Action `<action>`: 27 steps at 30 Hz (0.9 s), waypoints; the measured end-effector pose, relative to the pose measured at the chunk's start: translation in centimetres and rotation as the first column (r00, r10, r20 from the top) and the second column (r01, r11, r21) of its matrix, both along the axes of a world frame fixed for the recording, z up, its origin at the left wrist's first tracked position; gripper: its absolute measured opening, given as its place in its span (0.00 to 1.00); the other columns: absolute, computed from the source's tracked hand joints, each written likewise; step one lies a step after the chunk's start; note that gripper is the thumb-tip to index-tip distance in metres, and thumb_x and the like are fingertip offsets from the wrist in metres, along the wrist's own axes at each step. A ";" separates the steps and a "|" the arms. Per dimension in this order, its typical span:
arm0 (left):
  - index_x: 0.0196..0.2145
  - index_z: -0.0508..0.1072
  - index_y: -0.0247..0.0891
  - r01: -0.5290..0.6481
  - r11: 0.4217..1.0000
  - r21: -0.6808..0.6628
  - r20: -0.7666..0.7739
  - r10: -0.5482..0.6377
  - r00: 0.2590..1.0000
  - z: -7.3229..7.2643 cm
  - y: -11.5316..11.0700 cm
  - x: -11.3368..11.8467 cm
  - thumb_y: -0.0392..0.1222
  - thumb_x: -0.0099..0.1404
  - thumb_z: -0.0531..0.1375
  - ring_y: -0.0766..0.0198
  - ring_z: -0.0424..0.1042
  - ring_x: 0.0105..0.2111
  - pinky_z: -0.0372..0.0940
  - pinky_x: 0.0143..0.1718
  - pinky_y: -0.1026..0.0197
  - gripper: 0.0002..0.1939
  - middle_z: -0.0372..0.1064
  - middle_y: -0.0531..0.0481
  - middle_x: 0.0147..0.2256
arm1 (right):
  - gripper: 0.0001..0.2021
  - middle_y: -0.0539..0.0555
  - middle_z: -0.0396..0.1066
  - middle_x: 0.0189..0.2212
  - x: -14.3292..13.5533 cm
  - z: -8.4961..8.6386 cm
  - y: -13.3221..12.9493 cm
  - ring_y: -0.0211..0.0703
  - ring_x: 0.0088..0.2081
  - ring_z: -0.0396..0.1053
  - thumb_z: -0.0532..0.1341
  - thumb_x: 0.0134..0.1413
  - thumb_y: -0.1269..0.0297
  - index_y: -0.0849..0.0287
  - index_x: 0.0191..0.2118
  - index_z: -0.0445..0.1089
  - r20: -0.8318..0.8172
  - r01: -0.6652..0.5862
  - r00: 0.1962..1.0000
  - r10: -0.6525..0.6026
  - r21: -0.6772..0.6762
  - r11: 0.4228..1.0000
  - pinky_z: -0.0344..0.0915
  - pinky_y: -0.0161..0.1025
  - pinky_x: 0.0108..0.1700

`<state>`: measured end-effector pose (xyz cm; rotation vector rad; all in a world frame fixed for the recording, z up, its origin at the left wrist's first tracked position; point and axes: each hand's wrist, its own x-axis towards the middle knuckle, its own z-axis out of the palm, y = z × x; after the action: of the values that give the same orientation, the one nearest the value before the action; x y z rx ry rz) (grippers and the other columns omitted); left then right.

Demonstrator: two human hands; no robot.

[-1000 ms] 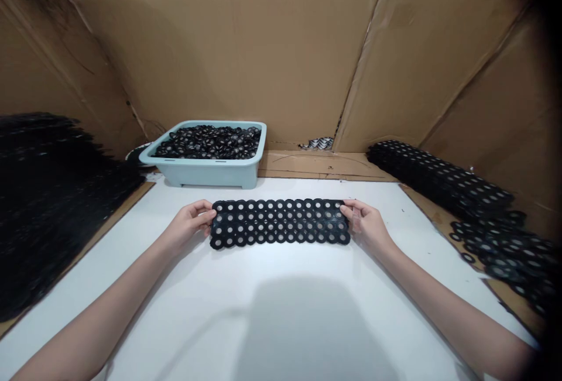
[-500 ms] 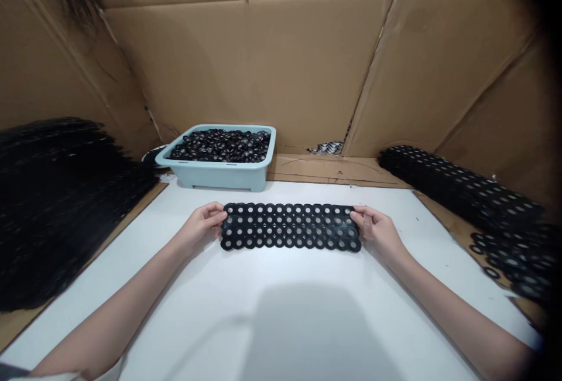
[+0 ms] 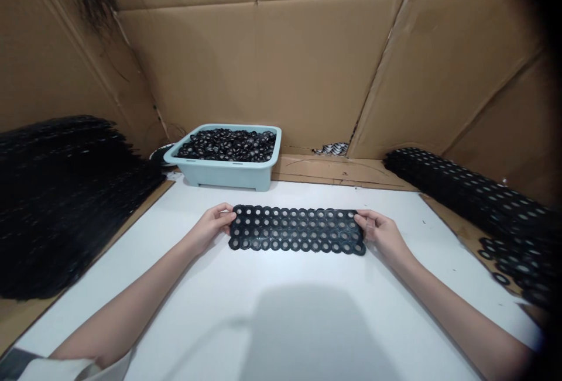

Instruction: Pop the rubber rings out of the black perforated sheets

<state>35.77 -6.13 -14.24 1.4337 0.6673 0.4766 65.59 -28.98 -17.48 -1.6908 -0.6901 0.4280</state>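
Note:
A black strip of joined rings [image 3: 296, 230], in rows with pale round centres, spans the space between my two hands over the white table. Its left end is pinched between the thumb and fingers of my left hand [image 3: 215, 224]. My right hand [image 3: 378, 232] pinches the upper corner at the other end. The strip's right end hangs slightly lower than its left. Behind it, to the left, a light blue tub [image 3: 228, 175] holds a heap of loose black rings [image 3: 228, 145].
Black sheets are piled high at the left [image 3: 65, 205]. On the right lie a stack of ringed strips [image 3: 465, 185] and a pile of loose rings [image 3: 513, 261]. Cardboard walls [image 3: 316, 65] enclose the back and sides of the white table [image 3: 197, 316].
The tub, table and walls appear shifted slightly right in the view. Both hands and the strip have also shifted right, and the strip's right end now sits a little lower.

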 end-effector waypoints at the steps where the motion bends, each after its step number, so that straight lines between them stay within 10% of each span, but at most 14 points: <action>1: 0.30 0.63 0.36 -0.003 1.000 0.005 0.006 0.003 1.000 0.0 -0.1 0.0 0.43 0.53 0.60 0.70 0.64 0.22 0.58 0.25 0.67 0.11 0.65 0.54 0.23 | 0.18 0.53 0.65 0.24 0.1 0.3 -0.1 0.38 0.24 0.61 0.59 0.43 0.49 0.62 0.32 0.68 0.053 -0.018 0.998 0.018 -0.008 1.000 0.58 0.36 0.27; 7: 0.33 0.64 0.37 0.000 1.000 0.002 0.033 0.000 0.999 -0.4 -0.5 0.3 0.44 0.54 0.59 0.69 0.65 0.25 0.58 0.28 0.67 0.11 0.67 0.53 0.26 | 0.24 0.53 0.65 0.28 -1.7 3.8 0.1 0.43 0.37 0.65 0.39 0.57 0.48 0.55 0.47 0.62 0.296 -0.060 0.952 0.075 -0.058 0.996 0.59 0.39 0.38; 12: 0.34 0.62 0.38 0.014 1.000 -0.018 0.049 -0.013 0.999 -0.6 -0.6 0.4 0.46 0.54 0.59 0.68 0.64 0.23 0.57 0.26 0.66 0.12 0.65 0.54 0.24 | 0.21 0.51 0.64 0.21 -8.2 6.0 3.3 0.39 0.27 0.64 0.45 0.57 0.52 0.57 0.32 0.70 0.189 -0.399 0.891 0.414 -0.114 0.910 0.59 0.35 0.28; 19: 0.33 0.61 0.38 0.013 1.000 -0.014 0.059 -0.012 0.998 -0.8 -0.6 0.4 0.47 0.52 0.61 0.70 0.62 0.20 0.54 0.23 0.68 0.15 0.62 0.56 0.21 | 0.14 0.53 0.70 0.30 -13.7 3.3 8.8 0.35 0.26 0.65 0.50 0.54 0.58 0.60 0.30 0.68 -0.012 -0.619 0.779 0.626 0.143 0.773 0.62 0.33 0.29; 27: 0.34 0.60 0.39 0.035 0.999 0.024 0.050 -0.037 0.998 -0.6 -1.0 0.5 0.47 0.56 0.57 0.70 0.62 0.20 0.54 0.22 0.68 0.12 0.61 0.57 0.21 | 0.05 0.50 0.69 0.27 -13.8 1.3 8.7 0.34 0.26 0.66 0.51 0.49 0.70 0.59 0.29 0.63 -0.109 -0.572 0.805 0.583 0.122 0.811 0.61 0.32 0.28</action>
<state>36.23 -7.10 -14.85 1.4488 0.5962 0.4923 51.80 -20.30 -16.20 -1.3264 -1.1057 0.9295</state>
